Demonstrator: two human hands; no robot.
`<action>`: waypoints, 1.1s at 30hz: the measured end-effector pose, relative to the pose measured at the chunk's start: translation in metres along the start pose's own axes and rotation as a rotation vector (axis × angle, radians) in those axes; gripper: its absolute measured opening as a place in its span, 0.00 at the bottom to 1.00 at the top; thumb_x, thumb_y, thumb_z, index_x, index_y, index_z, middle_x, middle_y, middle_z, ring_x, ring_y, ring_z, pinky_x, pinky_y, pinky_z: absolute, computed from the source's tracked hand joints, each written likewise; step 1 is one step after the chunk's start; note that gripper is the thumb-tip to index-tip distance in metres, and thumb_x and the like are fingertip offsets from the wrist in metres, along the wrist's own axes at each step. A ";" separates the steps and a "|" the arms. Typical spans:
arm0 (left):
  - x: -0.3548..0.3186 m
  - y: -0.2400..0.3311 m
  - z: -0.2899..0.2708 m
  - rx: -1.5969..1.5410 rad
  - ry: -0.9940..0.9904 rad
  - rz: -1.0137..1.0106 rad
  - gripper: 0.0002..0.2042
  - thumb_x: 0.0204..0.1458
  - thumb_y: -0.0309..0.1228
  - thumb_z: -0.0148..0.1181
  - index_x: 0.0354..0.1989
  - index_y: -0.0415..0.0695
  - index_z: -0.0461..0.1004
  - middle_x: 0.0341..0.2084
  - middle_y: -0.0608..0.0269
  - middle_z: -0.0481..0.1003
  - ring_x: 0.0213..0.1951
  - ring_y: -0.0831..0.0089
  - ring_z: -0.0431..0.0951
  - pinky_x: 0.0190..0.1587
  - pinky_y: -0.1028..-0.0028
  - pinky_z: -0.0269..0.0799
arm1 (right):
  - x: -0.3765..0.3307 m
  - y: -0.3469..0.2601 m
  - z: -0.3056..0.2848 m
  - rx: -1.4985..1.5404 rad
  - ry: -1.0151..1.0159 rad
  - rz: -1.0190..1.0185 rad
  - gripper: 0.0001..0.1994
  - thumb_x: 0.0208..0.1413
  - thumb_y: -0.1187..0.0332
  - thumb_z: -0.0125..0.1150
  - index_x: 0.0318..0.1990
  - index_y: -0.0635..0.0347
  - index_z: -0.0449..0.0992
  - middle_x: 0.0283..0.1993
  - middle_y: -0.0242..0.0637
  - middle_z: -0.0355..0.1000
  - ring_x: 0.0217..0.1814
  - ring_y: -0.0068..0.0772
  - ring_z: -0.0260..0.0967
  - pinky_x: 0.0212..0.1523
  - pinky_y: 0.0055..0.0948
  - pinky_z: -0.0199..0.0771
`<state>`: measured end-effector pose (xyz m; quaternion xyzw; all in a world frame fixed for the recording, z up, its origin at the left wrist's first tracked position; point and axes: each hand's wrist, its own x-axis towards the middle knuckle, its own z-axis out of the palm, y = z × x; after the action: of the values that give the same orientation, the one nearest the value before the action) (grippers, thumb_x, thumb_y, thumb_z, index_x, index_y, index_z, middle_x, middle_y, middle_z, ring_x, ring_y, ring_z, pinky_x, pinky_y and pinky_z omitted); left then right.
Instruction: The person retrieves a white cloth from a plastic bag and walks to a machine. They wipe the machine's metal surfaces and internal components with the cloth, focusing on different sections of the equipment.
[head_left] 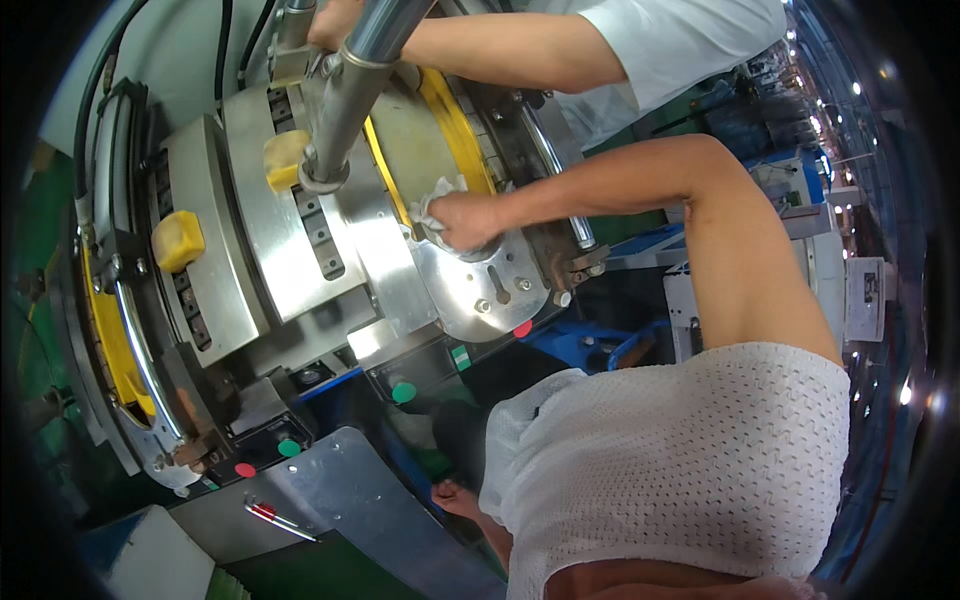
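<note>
My right hand (pixel 465 220) is closed on a crumpled white cloth (pixel 440 198). It presses the cloth against the machine near the end of a curved, yellow-edged pad (pixel 410 135). A shiny metal end plate (pixel 475 285) with bolts and a keyhole-shaped slot lies just below that hand. Low in the middle, beside my white shirt, my left hand (pixel 457 498) hangs with its fingers curled in, and nothing shows in it. Another person's hand (pixel 335 22) touches the metal fittings at the far side, the forearm reaching in from the upper right.
A thick grey metal post (pixel 355 100) rises close to my right hand. Yellow knobs (pixel 178 240) sit on curved steel plates at the left. Red and green round buttons (pixel 403 392) line the machine's near edge. Pens (pixel 280 522) lie on a grey panel at lower left.
</note>
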<state>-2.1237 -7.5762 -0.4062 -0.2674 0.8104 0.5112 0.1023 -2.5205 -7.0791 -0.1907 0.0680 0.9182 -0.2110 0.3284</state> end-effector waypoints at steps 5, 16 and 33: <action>0.002 0.016 0.029 0.409 0.093 0.084 0.17 0.58 0.28 0.60 0.52 0.34 0.67 0.39 0.55 0.73 0.38 0.68 0.75 0.41 0.70 0.71 | -0.010 0.000 -0.015 0.132 -0.191 -0.138 0.14 0.50 0.69 0.55 0.41 0.71 0.74 0.37 0.59 0.75 0.40 0.57 0.74 0.44 0.44 0.71; 0.001 0.022 -0.031 0.124 0.072 0.027 0.15 0.60 0.23 0.50 0.55 0.32 0.66 0.37 0.54 0.72 0.36 0.67 0.72 0.42 0.70 0.70 | 0.005 0.005 -0.015 -0.836 -0.190 -0.770 0.08 0.39 0.67 0.64 0.25 0.63 0.77 0.31 0.42 0.76 0.41 0.49 0.73 0.38 0.45 0.76; 0.027 -0.065 -0.118 0.507 0.239 -0.033 0.05 0.48 0.21 0.45 0.31 0.31 0.65 0.29 0.41 0.66 0.33 0.43 0.68 0.39 0.52 0.66 | 0.006 0.012 -0.030 -0.285 0.085 -0.445 0.10 0.47 0.72 0.56 0.37 0.64 0.77 0.35 0.53 0.76 0.40 0.51 0.74 0.39 0.43 0.73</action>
<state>-2.0982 -7.7107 -0.4148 -0.3049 0.9143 0.2551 0.0778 -2.5392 -7.0551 -0.1776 -0.1734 0.9439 -0.1436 0.2414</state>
